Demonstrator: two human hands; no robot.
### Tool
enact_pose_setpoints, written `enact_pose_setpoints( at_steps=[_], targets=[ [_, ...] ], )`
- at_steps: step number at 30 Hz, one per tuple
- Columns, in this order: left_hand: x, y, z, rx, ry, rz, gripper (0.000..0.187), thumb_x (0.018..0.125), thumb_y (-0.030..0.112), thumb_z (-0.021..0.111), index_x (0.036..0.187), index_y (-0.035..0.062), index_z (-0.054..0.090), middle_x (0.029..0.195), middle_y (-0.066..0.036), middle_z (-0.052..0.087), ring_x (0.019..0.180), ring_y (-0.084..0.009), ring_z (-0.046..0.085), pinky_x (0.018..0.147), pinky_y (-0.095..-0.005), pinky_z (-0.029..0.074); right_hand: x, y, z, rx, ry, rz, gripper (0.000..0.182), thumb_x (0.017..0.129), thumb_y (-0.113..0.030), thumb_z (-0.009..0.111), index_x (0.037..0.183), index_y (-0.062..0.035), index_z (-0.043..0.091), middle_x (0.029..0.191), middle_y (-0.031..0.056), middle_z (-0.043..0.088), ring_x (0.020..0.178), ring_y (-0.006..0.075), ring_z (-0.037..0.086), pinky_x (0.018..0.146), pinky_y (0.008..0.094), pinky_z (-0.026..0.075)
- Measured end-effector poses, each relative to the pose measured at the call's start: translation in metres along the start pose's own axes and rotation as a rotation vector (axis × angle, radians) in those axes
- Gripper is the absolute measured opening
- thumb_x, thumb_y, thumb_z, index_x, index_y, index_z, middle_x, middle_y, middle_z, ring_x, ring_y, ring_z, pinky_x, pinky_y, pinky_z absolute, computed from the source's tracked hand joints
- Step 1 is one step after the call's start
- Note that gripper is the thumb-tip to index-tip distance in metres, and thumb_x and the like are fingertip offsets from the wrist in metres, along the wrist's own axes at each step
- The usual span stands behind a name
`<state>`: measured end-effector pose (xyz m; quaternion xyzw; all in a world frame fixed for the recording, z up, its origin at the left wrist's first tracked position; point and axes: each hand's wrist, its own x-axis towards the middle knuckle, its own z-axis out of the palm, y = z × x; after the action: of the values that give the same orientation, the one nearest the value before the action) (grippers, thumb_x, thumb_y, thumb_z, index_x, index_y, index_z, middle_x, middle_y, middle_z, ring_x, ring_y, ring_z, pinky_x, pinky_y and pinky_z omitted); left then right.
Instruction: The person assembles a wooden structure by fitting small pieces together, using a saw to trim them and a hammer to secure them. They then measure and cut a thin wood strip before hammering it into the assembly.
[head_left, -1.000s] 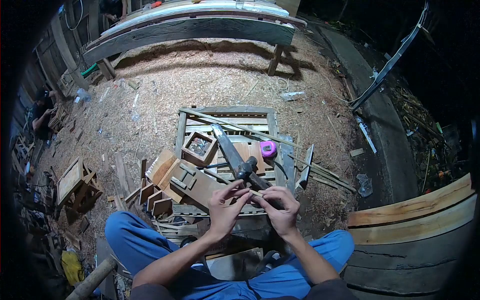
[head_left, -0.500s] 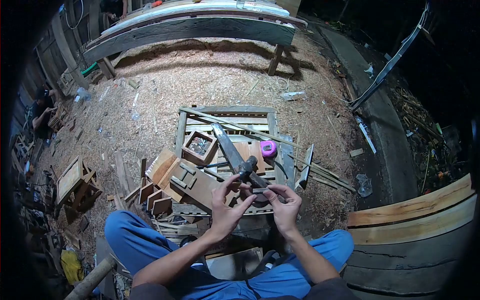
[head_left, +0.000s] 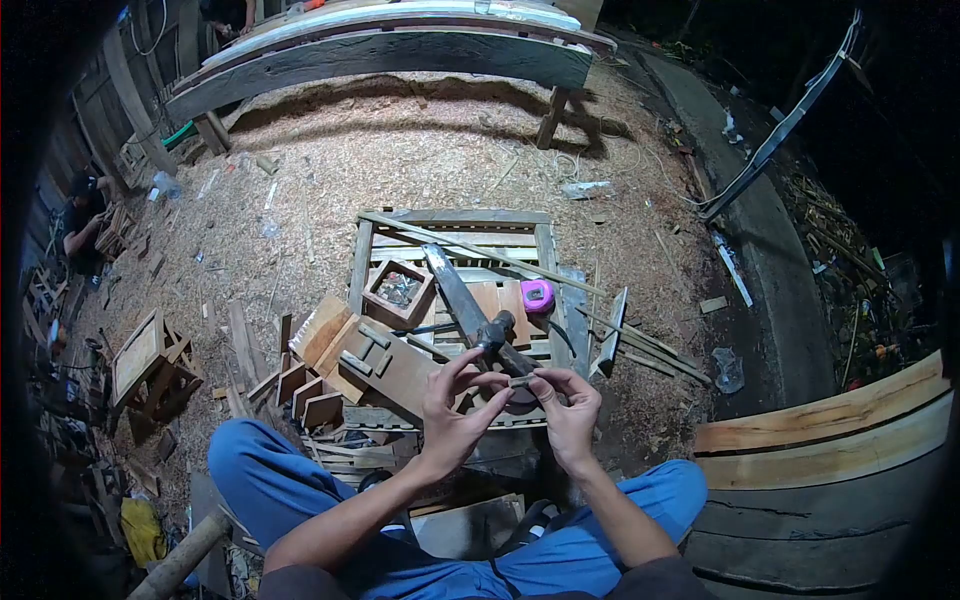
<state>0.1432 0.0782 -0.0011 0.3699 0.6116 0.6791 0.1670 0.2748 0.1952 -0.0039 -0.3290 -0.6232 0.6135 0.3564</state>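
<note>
A small, short piece of wood [head_left: 521, 381] is held up between my two hands over the near edge of a slatted wooden stand. My left hand [head_left: 452, 420] has its thumb and forefinger at the piece's left end, closed in a pinch. At the other end, the thumb and fingertips of my right hand [head_left: 570, 418] grip it. Just beyond my fingers is a hammer [head_left: 494, 334] with a dark head, lying by a long flat dark bar [head_left: 455, 288]. A wooden board [head_left: 400, 378] with small wood strips on it lies left of my hands.
On the slatted stand [head_left: 460, 217] are an open wooden box [head_left: 402, 290] of small metal pieces and a pink tape measure [head_left: 537, 295]. A long workbench [head_left: 380, 62] stands at the back. Planks [head_left: 820, 425] lie at right. A person [head_left: 85, 225] sits far left.
The small wood piece has tilted slightly, and my left fingertips have come a little closer around its end. Everything else stays nearly the same.
</note>
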Motion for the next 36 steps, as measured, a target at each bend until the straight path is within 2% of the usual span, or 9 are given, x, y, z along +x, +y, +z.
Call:
enact_pose_setpoints(
  at_steps=[9,15,20,22,23,25,29,31,36],
  targets=[
    [0.001,0.001,-0.003,-0.011,-0.019,-0.032,0.067,0.087,0.000,0.084,0.145,0.0057,0.052,0.108,-0.007,0.075,0.100,-0.0126,0.072,0.092,-0.0282,0.054,-0.002,-0.001,0.002,-0.097,0.036,-0.090,0.026,0.096,-0.019,0.082,0.113,-0.0001,0.076,0.104,0.0065,0.077,0.096,0.0124,0.070,0.087,0.0283,0.053],
    [0.004,-0.001,-0.002,-0.017,0.002,-0.049,0.063,0.087,0.000,0.083,0.143,0.0049,0.054,0.107,-0.007,0.074,0.099,-0.0121,0.072,0.092,-0.0286,0.055,0.001,-0.008,0.002,-0.198,0.004,-0.204,0.024,0.095,-0.016,0.081,0.114,-0.0020,0.077,0.107,0.0083,0.075,0.100,0.0166,0.070,0.087,0.0284,0.052],
    [0.008,-0.002,-0.004,-0.024,-0.011,-0.113,0.052,0.086,0.003,0.083,0.135,0.0061,0.064,0.107,-0.005,0.074,0.104,-0.0145,0.070,0.095,-0.0320,0.053,0.004,-0.018,0.002,-0.316,-0.012,-0.274,0.020,0.090,-0.011,0.083,0.107,-0.0030,0.078,0.105,0.0092,0.074,0.098,0.0211,0.071,0.086,0.0345,0.055],
    [0.012,0.002,-0.009,0.374,-0.092,0.072,0.042,0.084,0.008,0.083,0.125,0.0091,0.072,0.110,-0.004,0.075,0.111,-0.0199,0.065,0.099,-0.0361,0.047,0.005,-0.019,0.002,-0.353,-0.017,-0.299,0.020,0.087,-0.009,0.085,0.105,-0.0025,0.077,0.104,0.0099,0.074,0.098,0.0223,0.071,0.086,0.0356,0.056],
    [0.013,0.002,-0.008,0.374,-0.093,0.072,0.042,0.084,0.008,0.083,0.125,0.0091,0.072,0.110,-0.004,0.075,0.111,-0.0199,0.065,0.099,-0.0361,0.047,0.006,-0.019,0.002,-0.390,-0.022,-0.325,0.020,0.085,-0.008,0.086,0.102,-0.0021,0.077,0.103,0.0106,0.074,0.098,0.0235,0.071,0.085,0.0368,0.056],
    [0.014,0.001,-0.004,0.411,-0.036,0.175,0.037,0.082,0.013,0.083,0.119,0.0124,0.077,0.116,-0.002,0.076,0.114,-0.0229,0.062,0.101,-0.0382,0.040,0.009,-0.017,0.001,-0.431,-0.016,-0.380,0.020,0.083,-0.007,0.086,0.100,-0.0021,0.077,0.101,0.0111,0.074,0.097,0.0249,0.071,0.085,0.0371,0.056],
    [0.017,-0.002,-0.008,0.563,-0.041,0.279,0.038,0.083,0.015,0.084,0.120,0.0137,0.076,0.121,0.000,0.076,0.112,-0.0219,0.062,0.102,-0.0403,0.037,0.013,-0.017,0.002,-0.536,-0.020,-0.534,0.021,0.078,-0.007,0.088,0.096,-0.0030,0.077,0.093,0.0111,0.075,0.096,0.0279,0.071,0.084,0.0390,0.056],
    [0.018,-0.006,-0.011,0.577,-0.131,0.370,0.038,0.083,0.016,0.084,0.120,0.0152,0.077,0.121,0.000,0.076,0.109,-0.0191,0.064,0.101,-0.0418,0.036,0.015,-0.018,0.002,-0.558,-0.029,-0.566,0.021,0.077,-0.008,0.089,0.095,-0.0036,0.077,0.092,0.0105,0.075,0.095,0.0282,0.071,0.083,0.0396,0.056],
    [0.014,-0.011,-0.012,0.657,-0.210,0.362,0.035,0.084,0.016,0.083,0.118,0.0151,0.077,0.114,0.000,0.078,0.105,-0.0173,0.066,0.100,-0.0425,0.036,0.018,-0.014,0.001,-0.579,-0.112,-0.591,0.021,0.076,-0.011,0.089,0.093,-0.0052,0.078,0.091,0.0091,0.075,0.094,0.0282,0.071,0.082,0.0405,0.055]
  ],
)
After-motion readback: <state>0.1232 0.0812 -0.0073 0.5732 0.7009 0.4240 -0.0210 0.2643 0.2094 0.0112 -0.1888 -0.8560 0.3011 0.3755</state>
